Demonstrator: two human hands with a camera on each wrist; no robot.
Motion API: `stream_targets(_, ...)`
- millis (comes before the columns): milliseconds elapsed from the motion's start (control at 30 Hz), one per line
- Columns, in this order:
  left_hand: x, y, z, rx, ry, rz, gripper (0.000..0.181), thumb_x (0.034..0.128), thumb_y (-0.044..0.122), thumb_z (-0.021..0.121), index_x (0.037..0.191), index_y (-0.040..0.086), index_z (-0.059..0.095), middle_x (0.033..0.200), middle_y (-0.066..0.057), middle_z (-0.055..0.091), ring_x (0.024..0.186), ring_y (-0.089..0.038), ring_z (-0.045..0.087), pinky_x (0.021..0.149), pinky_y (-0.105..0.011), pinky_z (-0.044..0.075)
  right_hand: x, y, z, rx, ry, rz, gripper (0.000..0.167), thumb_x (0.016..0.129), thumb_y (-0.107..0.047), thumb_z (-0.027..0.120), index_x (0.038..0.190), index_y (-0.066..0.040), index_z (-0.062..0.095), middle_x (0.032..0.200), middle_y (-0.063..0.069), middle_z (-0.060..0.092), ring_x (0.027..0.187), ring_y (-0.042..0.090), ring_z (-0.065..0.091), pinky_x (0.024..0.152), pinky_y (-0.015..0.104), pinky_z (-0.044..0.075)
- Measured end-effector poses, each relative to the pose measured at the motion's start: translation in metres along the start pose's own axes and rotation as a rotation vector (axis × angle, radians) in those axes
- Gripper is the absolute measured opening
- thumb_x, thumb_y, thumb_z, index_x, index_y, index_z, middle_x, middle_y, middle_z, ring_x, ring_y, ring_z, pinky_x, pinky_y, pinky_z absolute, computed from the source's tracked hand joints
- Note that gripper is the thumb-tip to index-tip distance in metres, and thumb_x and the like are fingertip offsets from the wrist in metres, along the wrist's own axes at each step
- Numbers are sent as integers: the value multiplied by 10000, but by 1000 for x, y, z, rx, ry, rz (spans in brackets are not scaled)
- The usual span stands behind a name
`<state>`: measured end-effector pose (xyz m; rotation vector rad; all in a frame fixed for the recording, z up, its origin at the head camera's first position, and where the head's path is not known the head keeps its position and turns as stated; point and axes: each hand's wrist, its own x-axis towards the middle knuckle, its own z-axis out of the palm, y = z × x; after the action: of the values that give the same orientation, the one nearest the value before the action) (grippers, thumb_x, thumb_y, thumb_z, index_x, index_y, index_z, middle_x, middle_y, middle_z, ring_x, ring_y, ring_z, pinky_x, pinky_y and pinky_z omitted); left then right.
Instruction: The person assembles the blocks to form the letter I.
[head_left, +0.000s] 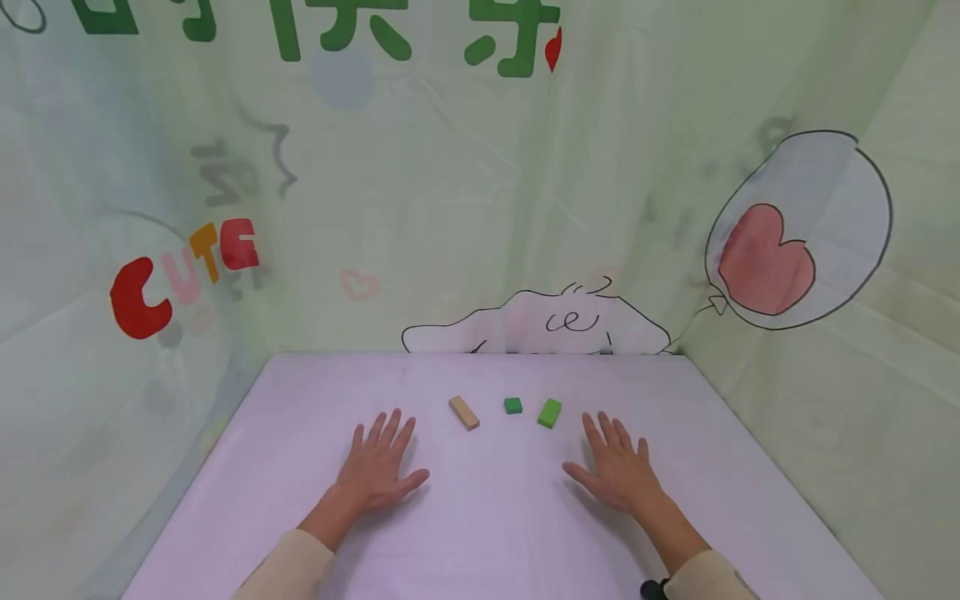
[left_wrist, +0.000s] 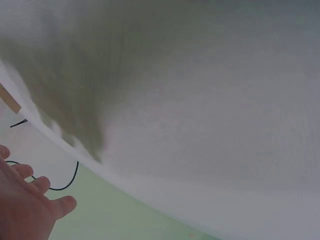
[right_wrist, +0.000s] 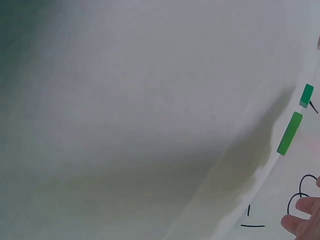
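Three small blocks lie apart near the back of the table: a tan oblong block (head_left: 464,413), a small dark green block (head_left: 513,406) and a light green oblong block (head_left: 550,413). To the left of the tan block, my left hand (head_left: 380,471) is spread, palm down, holding nothing. My right hand (head_left: 617,468) is spread likewise, just right of and nearer than the light green block. In the left wrist view, the tan block (left_wrist: 9,100) shows partly at the edge. The right wrist view shows the dark green block (right_wrist: 306,95) and light green block (right_wrist: 290,133).
The blocks and hands share a pale lilac tabletop (head_left: 480,525). Hanging printed cloth (head_left: 450,192) encloses the table at the back and both sides. A dark band (head_left: 654,590) sits at the right wrist by the sleeve.
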<state>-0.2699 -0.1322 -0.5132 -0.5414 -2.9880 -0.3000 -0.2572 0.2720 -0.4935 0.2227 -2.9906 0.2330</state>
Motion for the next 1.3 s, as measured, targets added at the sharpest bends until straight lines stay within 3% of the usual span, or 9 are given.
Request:
stream_targets(233,4,7,1,-22,11,1,865,972,633,524,1621,96,327,1701,-185,260,1566,-422,240,1217,-685,176,6,-4,1,11,-22,12,934,955,-599,613,1610,-17,291,1658,300,261,1495,553,273,1109,809,226)
stream_targets(467,12,12,4,-17,-27,-9,870,972,641,510,1630,110,310,1708,-179,245,1572,-419,228,1223,-681,167,10,-7,5,37,-42,28,937,960,-574,626,1618,-10,269,1660,302,254,1494,551,279,1112,798,243)
stream_targets(1300,29,17,9,-36,-27,-32,882,971,673,482,1640,131,292,1713,-168,238,1573,-417,230,1213,-690,183,29,-16,9,71,-57,39,922,975,-550,611,1633,-25,235,1674,288,231,1503,535,276,1124,777,258)
